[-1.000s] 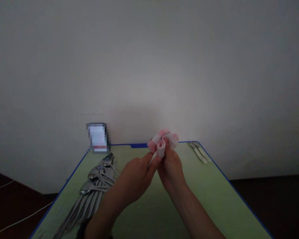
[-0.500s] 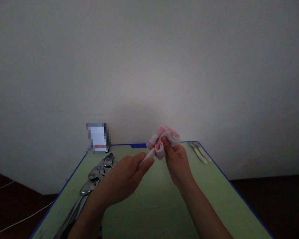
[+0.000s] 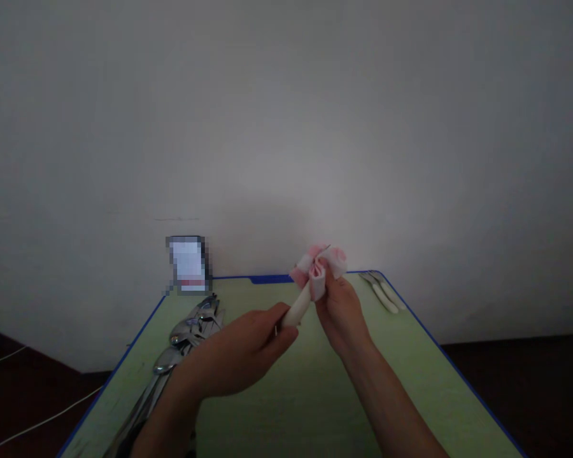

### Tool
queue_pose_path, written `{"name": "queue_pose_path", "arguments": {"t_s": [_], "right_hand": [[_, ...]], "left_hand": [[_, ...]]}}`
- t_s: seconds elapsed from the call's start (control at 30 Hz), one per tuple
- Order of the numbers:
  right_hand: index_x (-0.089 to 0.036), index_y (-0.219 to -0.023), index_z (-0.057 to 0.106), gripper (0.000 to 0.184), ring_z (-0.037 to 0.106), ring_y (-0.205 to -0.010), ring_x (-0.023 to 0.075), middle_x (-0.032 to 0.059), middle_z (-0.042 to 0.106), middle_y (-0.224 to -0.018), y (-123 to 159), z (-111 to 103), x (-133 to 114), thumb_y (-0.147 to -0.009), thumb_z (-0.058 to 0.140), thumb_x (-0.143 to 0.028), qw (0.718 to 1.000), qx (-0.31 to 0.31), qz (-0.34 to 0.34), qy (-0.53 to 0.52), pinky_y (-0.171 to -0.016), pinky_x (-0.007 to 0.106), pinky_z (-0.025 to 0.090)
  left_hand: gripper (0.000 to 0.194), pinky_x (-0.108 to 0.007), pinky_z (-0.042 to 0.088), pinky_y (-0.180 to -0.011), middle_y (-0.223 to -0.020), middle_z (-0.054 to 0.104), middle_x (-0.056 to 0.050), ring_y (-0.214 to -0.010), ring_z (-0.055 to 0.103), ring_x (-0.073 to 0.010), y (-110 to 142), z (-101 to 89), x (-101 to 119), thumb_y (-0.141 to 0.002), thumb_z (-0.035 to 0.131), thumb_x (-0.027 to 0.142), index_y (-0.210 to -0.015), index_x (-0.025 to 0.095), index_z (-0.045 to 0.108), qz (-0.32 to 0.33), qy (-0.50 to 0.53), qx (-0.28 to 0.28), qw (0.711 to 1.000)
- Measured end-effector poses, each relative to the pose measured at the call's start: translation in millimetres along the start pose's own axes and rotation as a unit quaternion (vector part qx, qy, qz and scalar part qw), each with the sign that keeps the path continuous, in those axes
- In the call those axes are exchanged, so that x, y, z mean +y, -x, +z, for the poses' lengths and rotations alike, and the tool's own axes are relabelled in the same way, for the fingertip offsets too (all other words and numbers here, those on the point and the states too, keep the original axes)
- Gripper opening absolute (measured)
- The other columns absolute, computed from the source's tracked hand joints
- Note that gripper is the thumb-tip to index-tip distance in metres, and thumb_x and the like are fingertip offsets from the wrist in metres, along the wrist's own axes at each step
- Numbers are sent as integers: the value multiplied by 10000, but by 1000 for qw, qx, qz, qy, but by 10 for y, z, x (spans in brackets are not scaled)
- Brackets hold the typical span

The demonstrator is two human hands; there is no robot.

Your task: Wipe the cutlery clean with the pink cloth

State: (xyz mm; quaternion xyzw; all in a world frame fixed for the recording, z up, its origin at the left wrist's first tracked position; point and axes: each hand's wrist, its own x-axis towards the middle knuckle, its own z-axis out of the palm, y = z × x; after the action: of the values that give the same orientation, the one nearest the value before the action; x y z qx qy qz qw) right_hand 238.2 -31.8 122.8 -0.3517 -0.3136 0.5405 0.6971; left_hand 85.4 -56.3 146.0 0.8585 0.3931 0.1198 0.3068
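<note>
My left hand (image 3: 253,340) is closed round the white handle of a piece of cutlery (image 3: 298,308), which slants up to the right. Its head is mostly wrapped in a pink and white cloth (image 3: 319,280), with only a thin dark tip showing above the folds, so I cannot tell its kind. Bunched round that head, the cloth is pinched in my right hand (image 3: 341,308), thumb on the near side. Both hands are above the green table, near its far edge.
Several metal spoons and other cutlery (image 3: 184,334) lie piled at the table's left, partly behind my left forearm. White-handled forks (image 3: 382,292) rest at the far right corner. A blurred-out phone-like screen (image 3: 188,264) leans on the wall behind the blue-edged table (image 3: 286,413).
The cutlery and cloth have shifted slightly right. More of the white handle shows between my hands, and a thin tip now sticks out above the cloth.
</note>
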Motion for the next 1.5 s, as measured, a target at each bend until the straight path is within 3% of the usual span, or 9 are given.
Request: {"name": "queue_pose_path", "arguments": {"t_s": [0.2, 0.43, 0.63, 0.8, 0.93, 1.0, 1.13, 1.23, 1.5], "right_hand": [[-194, -786, 622, 221, 622, -832, 190, 47, 677, -808, 16, 27, 9, -706, 631, -399, 999, 30, -12, -14, -718, 302, 484], [-175, -687, 610, 247, 605, -752, 164, 12, 652, -683, 40, -8, 108, -741, 623, -416, 999, -49, 5, -3, -733, 285, 447], [-169, -609, 599, 278, 586, -608, 142, 3, 638, -615, 34, -42, 2, -738, 629, -414, 994, -74, -8, 81, -694, 283, 445], [-148, -652, 607, 286, 553, -555, 132, 15, 627, -593, 62, -68, -66, -772, 586, -407, 969, -127, -19, 213, -577, 248, 418], [-132, -726, 621, 288, 539, -550, 122, 22, 635, -634, 108, -65, -107, -817, 528, -389, 919, -230, -10, 321, -550, 231, 407], [-131, -759, 624, 259, 531, -562, 119, 21, 641, -666, 135, -47, -120, -828, 517, -357, 890, -255, -17, 377, -555, 226, 403], [-136, -828, 610, 194, 514, -585, 122, 14, 627, -684, 188, -5, -92, -835, 501, -296, 850, -279, -26, 446, -551, 225, 379], [-147, -842, 583, 165, 496, -592, 117, 7, 607, -690, 232, 12, -36, -847, 478, -274, 834, -287, -25, 470, -544, 224, 357], [-177, -1006, 499, 331, 523, -632, 124, 16, 597, -736, 348, 77, -64, -923, 309, -436, 849, -284, -17, 446, -563, 236, 361]], "left_hand": [[269, -239, 360, -591, -678, 543, 21, -611, 507, -129, -10, -51, -106, -927, 295, 321, -789, 194, 489, 8, -24, 6, 1000], [279, -227, 359, -557, -651, 565, 18, -568, 507, -126, -102, 33, -174, -926, 289, 342, -807, 185, 486, -11, -23, 5, 1000], [397, -221, 352, -535, -602, 583, 10, -549, 523, -126, -79, -57, -171, -917, 304, 399, -746, 168, 578, -34, -59, 8, 998], [339, -224, 367, -560, -647, 577, 11, -585, 514, -124, -22, -186, -219, -906, 362, 387, -772, 168, 583, -33, -101, 151, 983], [283, -228, 397, -581, -706, 580, 6, -596, 510, -116, 24, -229, -189, -900, 410, 381, -843, 168, 587, -13, -80, 324, 943], [256, -222, 409, -585, -767, 587, -5, -629, 522, -115, 36, -230, -170, -899, 427, 362, -868, 171, 596, 22, -67, 353, 933], [176, -203, 414, -605, -916, 595, -16, -697, 543, -103, 24, -206, -171, -886, 486, 293, -913, 199, 632, 80, -62, 329, 939], [122, -207, 395, -601, -839, 611, 4, -643, 530, -95, 6, -185, -200, -862, 536, 246, -858, 193, 647, 69, -93, 315, 942], [146, -237, 352, -594, -702, 569, 18, -621, 515, -111, 20, -185, -167, -867, 511, 207, -781, 173, 624, 41, -103, 306, 946]]}}
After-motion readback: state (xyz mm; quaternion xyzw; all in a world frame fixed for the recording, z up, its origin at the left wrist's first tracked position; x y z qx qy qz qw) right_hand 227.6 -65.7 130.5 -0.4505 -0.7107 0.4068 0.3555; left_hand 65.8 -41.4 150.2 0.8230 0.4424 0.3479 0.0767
